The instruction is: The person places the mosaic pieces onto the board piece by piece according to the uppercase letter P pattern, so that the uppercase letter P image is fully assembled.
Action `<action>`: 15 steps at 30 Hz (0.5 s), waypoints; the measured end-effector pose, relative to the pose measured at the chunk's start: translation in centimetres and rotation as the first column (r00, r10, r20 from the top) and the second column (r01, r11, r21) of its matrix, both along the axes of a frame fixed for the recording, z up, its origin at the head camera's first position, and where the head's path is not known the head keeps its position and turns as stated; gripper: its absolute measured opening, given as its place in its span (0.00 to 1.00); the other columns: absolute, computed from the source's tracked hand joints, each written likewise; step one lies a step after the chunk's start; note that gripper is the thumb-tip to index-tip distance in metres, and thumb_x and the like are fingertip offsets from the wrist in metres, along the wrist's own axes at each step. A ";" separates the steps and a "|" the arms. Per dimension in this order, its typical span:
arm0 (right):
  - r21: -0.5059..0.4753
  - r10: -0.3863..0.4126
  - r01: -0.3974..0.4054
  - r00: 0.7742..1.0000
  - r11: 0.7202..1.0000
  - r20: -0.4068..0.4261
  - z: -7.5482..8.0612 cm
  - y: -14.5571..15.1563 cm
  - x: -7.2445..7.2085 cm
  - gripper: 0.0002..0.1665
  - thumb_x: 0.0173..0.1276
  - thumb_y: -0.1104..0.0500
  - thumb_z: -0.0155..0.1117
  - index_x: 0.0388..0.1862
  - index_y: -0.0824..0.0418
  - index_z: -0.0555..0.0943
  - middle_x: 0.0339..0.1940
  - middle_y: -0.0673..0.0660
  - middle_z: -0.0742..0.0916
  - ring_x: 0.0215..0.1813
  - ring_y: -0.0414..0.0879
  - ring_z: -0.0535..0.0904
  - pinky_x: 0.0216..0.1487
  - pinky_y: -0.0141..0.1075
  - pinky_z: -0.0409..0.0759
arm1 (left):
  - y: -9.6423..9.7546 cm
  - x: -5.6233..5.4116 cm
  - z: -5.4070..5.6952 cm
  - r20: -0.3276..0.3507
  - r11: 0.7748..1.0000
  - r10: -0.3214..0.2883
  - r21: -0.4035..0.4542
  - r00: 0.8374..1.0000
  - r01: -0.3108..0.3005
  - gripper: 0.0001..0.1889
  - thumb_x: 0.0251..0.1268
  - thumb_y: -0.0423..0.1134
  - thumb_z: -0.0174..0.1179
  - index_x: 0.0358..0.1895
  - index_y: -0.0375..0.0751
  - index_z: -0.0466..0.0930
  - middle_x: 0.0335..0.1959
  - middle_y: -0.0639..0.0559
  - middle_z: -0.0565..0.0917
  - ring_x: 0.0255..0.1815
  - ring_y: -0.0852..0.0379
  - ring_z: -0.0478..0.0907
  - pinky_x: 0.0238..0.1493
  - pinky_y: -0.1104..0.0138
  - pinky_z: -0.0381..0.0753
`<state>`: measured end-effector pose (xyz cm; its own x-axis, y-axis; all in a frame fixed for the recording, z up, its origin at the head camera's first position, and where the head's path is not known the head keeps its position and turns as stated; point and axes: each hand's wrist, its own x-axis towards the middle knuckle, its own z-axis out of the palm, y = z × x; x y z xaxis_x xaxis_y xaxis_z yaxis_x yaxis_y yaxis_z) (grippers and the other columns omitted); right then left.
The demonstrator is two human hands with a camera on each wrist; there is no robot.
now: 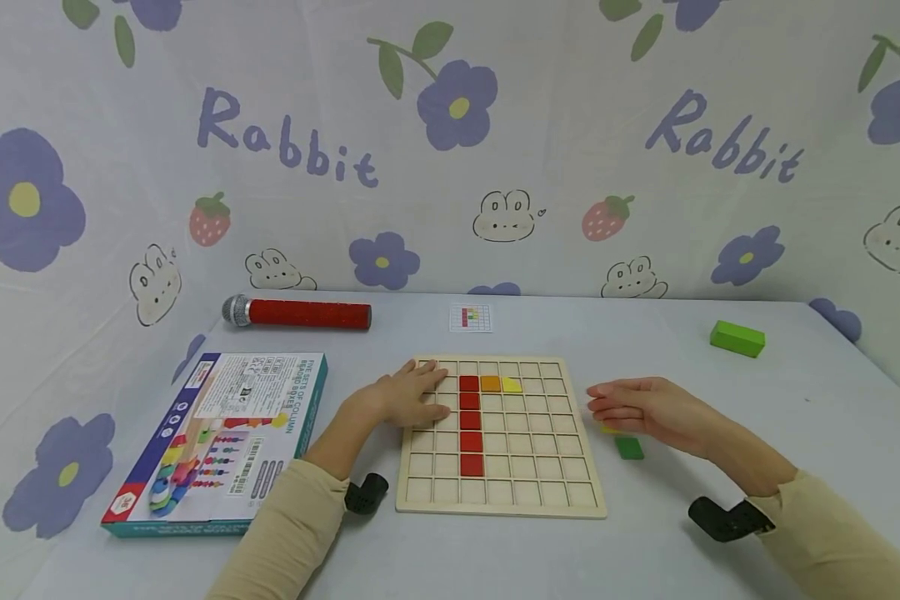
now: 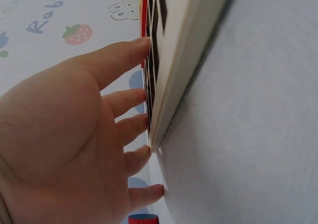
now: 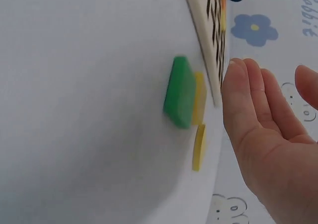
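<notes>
A wooden grid board (image 1: 525, 493) lies in the middle of the table. Several red square tiles (image 1: 470, 420) form a column on it, with an orange tile (image 1: 490, 384) and a yellow tile (image 1: 512, 385) beside the top one. My left hand (image 1: 399, 400) rests with spread fingers on the board's upper left part, thumb and fingertips at the grid. To the right of the board, my right hand (image 1: 645, 407) hovers with extended fingers and nothing in it. Below that hand lie a green tile (image 3: 180, 92) and two yellow tiles (image 3: 199, 147), mostly hidden in the head view.
A boxed bead set (image 1: 217, 433) lies at the left. Behind it is a red microphone (image 1: 307, 314). A small pattern card (image 1: 471, 318) sits behind the board, and a green block (image 1: 737, 338) stands at the back right. A printed cloth (image 1: 435, 183) hangs behind the table.
</notes>
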<state>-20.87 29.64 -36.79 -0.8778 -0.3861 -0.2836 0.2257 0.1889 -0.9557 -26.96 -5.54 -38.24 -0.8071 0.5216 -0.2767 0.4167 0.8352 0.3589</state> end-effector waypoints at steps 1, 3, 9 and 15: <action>0.007 -0.003 0.003 1.000 1.000 -0.004 -0.1 0.2 0.0 0.33 0.76 0.58 0.51 0.67 0.80 0.58 0.57 0.66 0.79 0.57 0.48 0.78 0.57 0.39 0.74 | 0.0 0.0 0.0 0.001 1.000 -0.001 -0.001 1.000 0.001 0.35 0.70 0.51 0.53 0.75 0.43 0.54 0.76 0.45 0.51 0.75 0.42 0.40 0.68 0.42 0.47; 0.020 -0.010 0.011 1.000 1.000 -0.012 -0.3 0.7 0.0 0.33 0.76 0.57 0.51 0.67 0.81 0.58 0.56 0.65 0.79 0.56 0.47 0.78 0.56 0.39 0.74 | 0.0 0.0 -0.1 0.004 1.000 -0.001 -0.001 1.000 0.001 0.35 0.70 0.51 0.53 0.75 0.44 0.54 0.76 0.45 0.51 0.75 0.42 0.40 0.68 0.42 0.47; 0.087 -0.007 0.011 0.999 0.996 -0.042 -0.7 1.6 0.2 0.35 0.75 0.56 0.54 0.67 0.81 0.59 0.57 0.65 0.79 0.54 0.44 0.79 0.55 0.36 0.75 | -0.1 -0.2 -0.3 0.006 1.000 -0.002 0.001 1.000 0.002 0.35 0.70 0.52 0.53 0.75 0.44 0.53 0.76 0.45 0.50 0.75 0.42 0.40 0.68 0.42 0.46; 0.148 -0.008 0.015 0.999 0.989 -0.052 -1.0 2.0 0.4 0.35 0.72 0.55 0.57 0.67 0.79 0.61 0.59 0.66 0.78 0.52 0.43 0.80 0.53 0.35 0.76 | -0.1 -0.2 -0.2 0.004 1.000 -0.009 0.006 1.000 0.009 0.35 0.70 0.52 0.52 0.75 0.43 0.53 0.76 0.44 0.50 0.75 0.42 0.40 0.67 0.41 0.46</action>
<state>-20.51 31.64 -37.80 -0.8967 -0.3330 -0.2917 0.1804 0.3269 -0.9277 -27.13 -5.67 -38.40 -0.8014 0.5305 -0.2763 0.4227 0.8291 0.3659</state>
